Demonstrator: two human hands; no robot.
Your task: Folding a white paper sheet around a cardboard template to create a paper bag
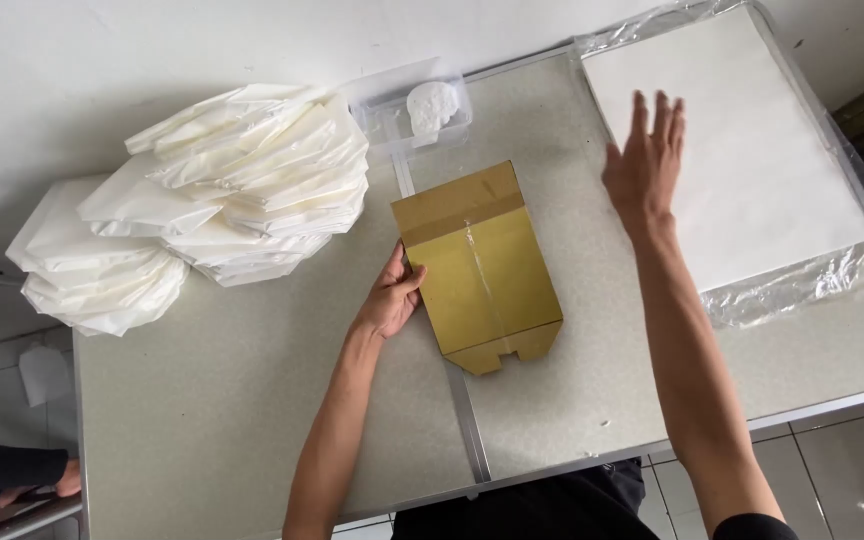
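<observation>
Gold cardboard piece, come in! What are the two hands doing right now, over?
Left hand flat on gold cardboard piece. Right hand open, over white paper stack, holding nothing. Nothing between them.

One gold cardboard form point(479, 265), two heaps of folded white bags point(252, 180), one sheet stack point(742, 140), one clear tub point(422, 110)
</observation>
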